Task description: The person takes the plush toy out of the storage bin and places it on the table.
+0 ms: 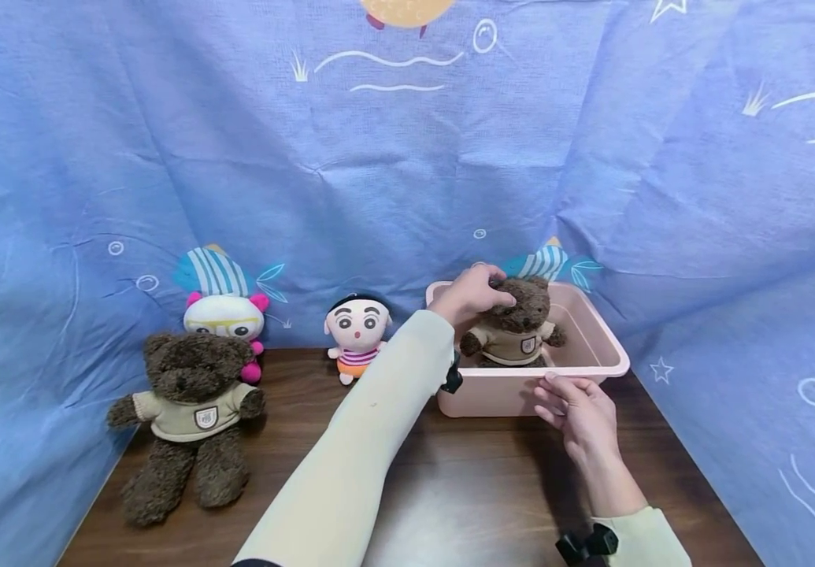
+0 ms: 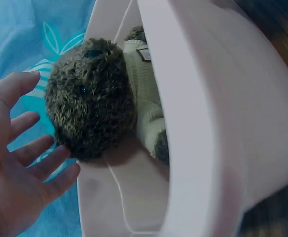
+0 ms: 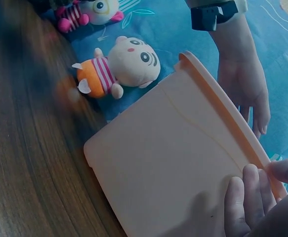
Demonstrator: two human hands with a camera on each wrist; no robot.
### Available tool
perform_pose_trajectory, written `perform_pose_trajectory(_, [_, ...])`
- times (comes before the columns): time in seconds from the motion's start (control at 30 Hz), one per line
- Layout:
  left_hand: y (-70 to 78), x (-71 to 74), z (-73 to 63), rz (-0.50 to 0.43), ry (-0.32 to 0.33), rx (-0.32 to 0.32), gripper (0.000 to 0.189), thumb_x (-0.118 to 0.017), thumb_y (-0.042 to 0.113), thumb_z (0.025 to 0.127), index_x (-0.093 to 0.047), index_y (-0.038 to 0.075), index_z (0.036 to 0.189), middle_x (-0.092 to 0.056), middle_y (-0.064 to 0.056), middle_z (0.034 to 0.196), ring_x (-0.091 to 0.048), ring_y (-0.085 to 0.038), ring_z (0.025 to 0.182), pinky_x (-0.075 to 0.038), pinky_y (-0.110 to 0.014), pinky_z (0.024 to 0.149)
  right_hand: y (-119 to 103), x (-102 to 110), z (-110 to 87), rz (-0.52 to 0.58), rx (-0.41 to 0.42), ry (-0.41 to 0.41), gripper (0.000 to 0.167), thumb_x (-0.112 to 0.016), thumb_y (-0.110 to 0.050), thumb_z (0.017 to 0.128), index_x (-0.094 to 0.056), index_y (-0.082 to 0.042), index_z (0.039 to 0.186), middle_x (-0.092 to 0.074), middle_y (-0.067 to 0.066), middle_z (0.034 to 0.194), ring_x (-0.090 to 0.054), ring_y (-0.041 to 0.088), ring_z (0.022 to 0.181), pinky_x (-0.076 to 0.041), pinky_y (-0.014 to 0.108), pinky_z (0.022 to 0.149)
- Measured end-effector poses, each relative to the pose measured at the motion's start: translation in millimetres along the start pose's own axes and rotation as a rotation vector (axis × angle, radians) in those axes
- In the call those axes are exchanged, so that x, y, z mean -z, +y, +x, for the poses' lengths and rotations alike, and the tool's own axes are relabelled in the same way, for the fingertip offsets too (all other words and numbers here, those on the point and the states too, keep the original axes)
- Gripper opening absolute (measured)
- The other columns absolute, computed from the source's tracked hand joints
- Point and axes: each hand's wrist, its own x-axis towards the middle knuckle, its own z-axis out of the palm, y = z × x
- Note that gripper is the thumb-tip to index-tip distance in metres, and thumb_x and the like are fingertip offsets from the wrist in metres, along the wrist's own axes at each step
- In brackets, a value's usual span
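A small brown teddy bear (image 1: pixel 513 346) in a beige shirt sits upright in a pink plastic bin (image 1: pixel 485 396), its head above the front rim. My left hand (image 1: pixel 474 293) is at the bear's head; in the left wrist view its fingers (image 2: pixel 40 148) are spread and relaxed, right beside the fur. At the front rim, my right hand (image 1: pixel 584 421) pinches the bin. Its thumb (image 3: pixel 286 170) lies over the edge and its other fingers rest against the outer wall. The bear's lower body is hidden behind the front wall.
A larger brown teddy bear (image 1: pixel 194 394) in a matching shirt stands on the left of the dark wooden table (image 1: pixel 450 488). Behind it is a white and pink plush toy (image 1: pixel 226 311). A doll (image 1: pixel 357 331) with a striped shirt sits left of the bin. Blue cloth (image 1: pixel 350 173) hangs around the table.
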Motion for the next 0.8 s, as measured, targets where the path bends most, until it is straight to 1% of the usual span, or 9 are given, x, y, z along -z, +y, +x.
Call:
perform_pose_trajectory(0.07, [0.1,-4.8,1.0,-0.014,0.003,0.022,0.061,-0.073,0.028,0.095,-0.052,0.009,0.149,-0.052,-0.009,0.151,-0.048,-0.025,0.141,-0.045,-0.035,0.111,1,0,-0.7,0.000,-0.003,0.000,0.018,-0.073,-0.008,0.096,-0.055,-0.012,0.095,-0.078,-0.001,0.080,-0.077,0.012,0.072,-0.063,0.033,0.061])
perform_pose_trajectory(0.13, [0.2,-8.4,2.2,-0.019,-0.001,0.028,0.065,-0.074,0.028,0.095,-0.049,0.008,0.151,-0.053,-0.009,0.152,-0.048,-0.025,0.141,-0.045,-0.036,0.112,1,0,-1.1,0.005,-0.009,0.001,0.018,-0.072,-0.008,0.096,-0.054,-0.011,0.096,-0.078,0.000,0.081,-0.076,0.012,0.071,-0.063,0.033,0.061])
perform_pose_trajectory(0.27, [0.3,-13.0,5.3,0.028,-0.012,0.054,0.071,-0.076,0.030,0.094,-0.046,0.007,0.154,-0.051,-0.008,0.154,-0.048,-0.025,0.143,-0.046,-0.035,0.112,-1,-1,-0.3,0.001,-0.012,-0.009,0.019,-0.072,-0.008,0.096,-0.054,-0.011,0.096,-0.078,-0.001,0.081,-0.077,0.012,0.072,-0.063,0.033,0.062])
perform_pose_trajectory(0.33, [1.8,-13.9,6.8,0.084,-0.024,0.057,0.073,-0.077,0.032,0.093,-0.047,0.004,0.153,-0.051,-0.010,0.155,-0.047,-0.026,0.143,-0.045,-0.035,0.113,-1,-2,0.7,-0.003,-0.008,-0.013,0.019,-0.073,-0.008,0.096,-0.054,-0.012,0.095,-0.078,-0.001,0.081,-0.077,0.012,0.073,-0.063,0.033,0.062])
perform_pose_trajectory(0.47, [7.1,-15.2,8.5,0.221,-0.033,0.072,0.071,-0.079,0.037,0.089,-0.055,0.002,0.145,-0.053,-0.014,0.149,-0.051,-0.025,0.136,-0.047,-0.032,0.109,-2,-2,2.1,-0.006,-0.007,-0.022,0.019,-0.073,-0.009,0.095,-0.055,-0.012,0.093,-0.079,-0.001,0.081,-0.077,0.012,0.073,-0.063,0.033,0.062])
perform_pose_trajectory(0.53, [10.3,-15.7,7.4,0.273,-0.035,0.079,0.069,-0.080,0.039,0.088,-0.058,0.003,0.142,-0.052,-0.014,0.147,-0.051,-0.024,0.134,-0.047,-0.031,0.108,-1,-2,2.6,-0.004,-0.008,-0.023,0.018,-0.073,-0.008,0.096,-0.055,-0.012,0.092,-0.079,-0.001,0.081,-0.077,0.012,0.073,-0.063,0.033,0.062])
perform_pose_trajectory(0.63, [15.0,-17.4,4.0,0.323,-0.047,0.091,0.068,-0.081,0.043,0.086,-0.058,0.009,0.140,-0.054,-0.010,0.143,-0.049,-0.023,0.133,-0.046,-0.029,0.106,0,-1,3.0,-0.004,-0.007,-0.021,0.019,-0.072,-0.008,0.096,-0.054,-0.012,0.092,-0.079,-0.001,0.081,-0.077,0.012,0.073,-0.063,0.033,0.062])
perform_pose_trajectory(0.73, [17.6,-19.9,2.9,0.338,-0.082,0.084,0.067,-0.082,0.042,0.086,-0.055,0.012,0.139,-0.057,-0.006,0.141,-0.050,-0.023,0.134,-0.046,-0.029,0.106,0,-1,3.3,-0.003,-0.012,-0.018,0.019,-0.073,-0.008,0.095,-0.055,-0.012,0.092,-0.079,0.000,0.081,-0.077,0.012,0.072,-0.063,0.033,0.062])
perform_pose_trajectory(0.8, [19.6,-21.6,3.1,0.338,-0.098,0.087,0.066,-0.083,0.041,0.085,-0.052,0.015,0.137,-0.059,-0.003,0.139,-0.053,-0.022,0.131,-0.047,-0.029,0.103,-1,0,3.3,-0.003,-0.015,-0.019,0.018,-0.073,-0.008,0.095,-0.056,-0.012,0.092,-0.079,0.000,0.081,-0.077,0.012,0.072,-0.063,0.033,0.062])
